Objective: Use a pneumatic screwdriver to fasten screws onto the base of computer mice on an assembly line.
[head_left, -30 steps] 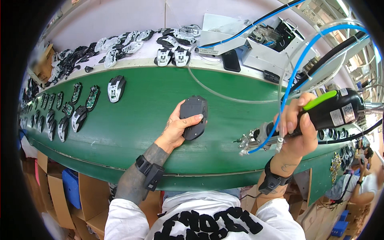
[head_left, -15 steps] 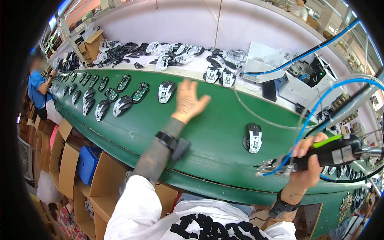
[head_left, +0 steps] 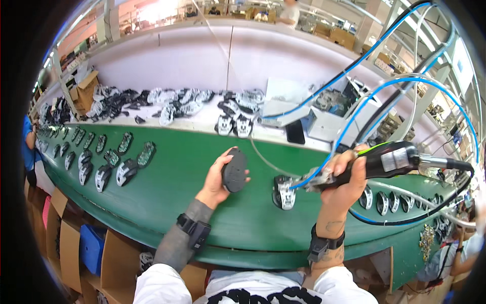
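Green worktop (head_left: 248, 218) between left hand (head_left: 215, 181) and far edge (head_left: 192, 133)

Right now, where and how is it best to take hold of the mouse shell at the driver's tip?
Perhaps hold the mouse shell across its long sides at the near end, coming from the left: its length points away, and the driver in the right hand occupies its right side.
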